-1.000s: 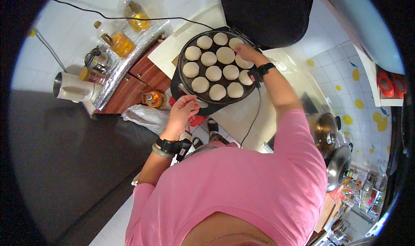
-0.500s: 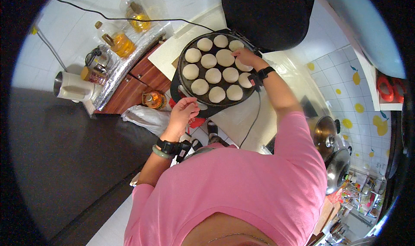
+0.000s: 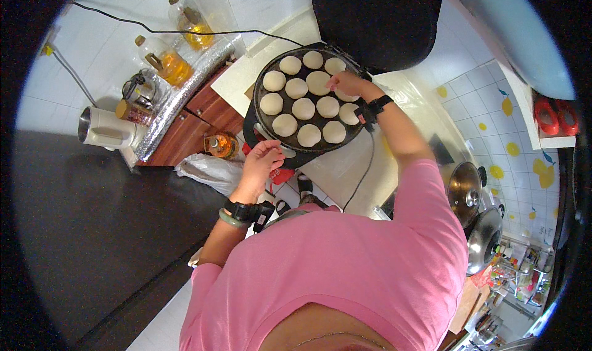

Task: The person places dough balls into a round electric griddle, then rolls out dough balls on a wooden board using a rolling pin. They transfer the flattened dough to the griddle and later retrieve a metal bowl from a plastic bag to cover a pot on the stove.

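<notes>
Several pale round dough pieces [image 3: 303, 109] lie spread over the dark round electric griddle [image 3: 353, 132]. Its black lid [image 3: 377, 25] stands raised at the back. My right hand [image 3: 346, 85] reaches over the right side of the pan, its fingers stretched down at the edge of a wider, flatter dough round [image 3: 318, 83]. Whether the fingertips touch that round cannot be made out. Part of another piece is hidden under this hand. My left hand [image 3: 264, 160] hovers by the griddle's front-left edge and handle, fingers loosely bent and apart, holding nothing visible.
Oil bottles [image 3: 169, 67] and a white jug-like container [image 3: 102, 128] stand on a foil-edged ledge at left. Another orange bottle [image 3: 222, 145] is lower down. A black cord [image 3: 185, 30] runs behind the griddle. Lidded pots [image 3: 464, 194] stand at right.
My right hand has shifted slightly left, its fingertips drawn a little off the wider dough round. The left hand stays almost where it was. The view has tilted slightly.
</notes>
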Motion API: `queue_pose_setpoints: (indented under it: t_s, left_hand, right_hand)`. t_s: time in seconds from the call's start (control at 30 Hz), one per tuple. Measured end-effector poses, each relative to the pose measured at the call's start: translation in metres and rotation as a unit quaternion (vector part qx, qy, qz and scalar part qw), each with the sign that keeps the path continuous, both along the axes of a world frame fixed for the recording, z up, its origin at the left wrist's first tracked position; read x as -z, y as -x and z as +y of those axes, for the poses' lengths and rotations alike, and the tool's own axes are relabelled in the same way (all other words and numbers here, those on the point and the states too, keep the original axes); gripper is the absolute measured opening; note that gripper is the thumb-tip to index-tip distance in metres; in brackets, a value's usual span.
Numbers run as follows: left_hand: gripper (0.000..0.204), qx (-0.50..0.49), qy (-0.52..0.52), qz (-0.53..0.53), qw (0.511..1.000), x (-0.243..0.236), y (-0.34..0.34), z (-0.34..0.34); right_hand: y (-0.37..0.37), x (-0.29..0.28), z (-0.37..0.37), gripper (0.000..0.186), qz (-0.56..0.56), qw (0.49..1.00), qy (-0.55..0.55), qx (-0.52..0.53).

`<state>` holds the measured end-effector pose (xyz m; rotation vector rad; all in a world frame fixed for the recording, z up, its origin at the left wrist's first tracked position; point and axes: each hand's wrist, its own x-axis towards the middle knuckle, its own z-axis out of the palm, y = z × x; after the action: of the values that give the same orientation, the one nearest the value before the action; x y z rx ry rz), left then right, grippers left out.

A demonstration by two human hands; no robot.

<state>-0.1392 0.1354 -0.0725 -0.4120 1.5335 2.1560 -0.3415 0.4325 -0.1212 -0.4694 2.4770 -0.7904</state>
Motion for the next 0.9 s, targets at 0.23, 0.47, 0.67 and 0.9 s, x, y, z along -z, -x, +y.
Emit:
queue_pose_setpoints:
  t_s: [0.23, 0.47, 0.67, 0.9]
  left_hand:
    - [0.018, -0.004, 0.003, 0.007, 1.0, -0.001, -0.003, -0.004]
    - [0.018, -0.007, 0.012, -0.002, 1.0, -0.002, -0.006, -0.006]
    - [0.017, -0.008, -0.004, 0.009, 1.0, -0.003, -0.007, -0.008]
    - [0.019, 0.015, -0.026, 0.042, 0.999, -0.008, -0.014, -0.005]
  right_hand:
    - [0.001, 0.015, -0.005, 0.022, -0.028, 0.999, -0.037, 0.02]
    - [0.007, 0.029, 0.002, 0.02, 0.003, 0.997, -0.075, 0.008]
    - [-0.002, -0.011, 0.006, 0.015, 0.156, 0.986, -0.037, 0.054]
    - [-0.029, -0.044, 0.01, 0.016, 0.162, 0.98, -0.08, 0.085]
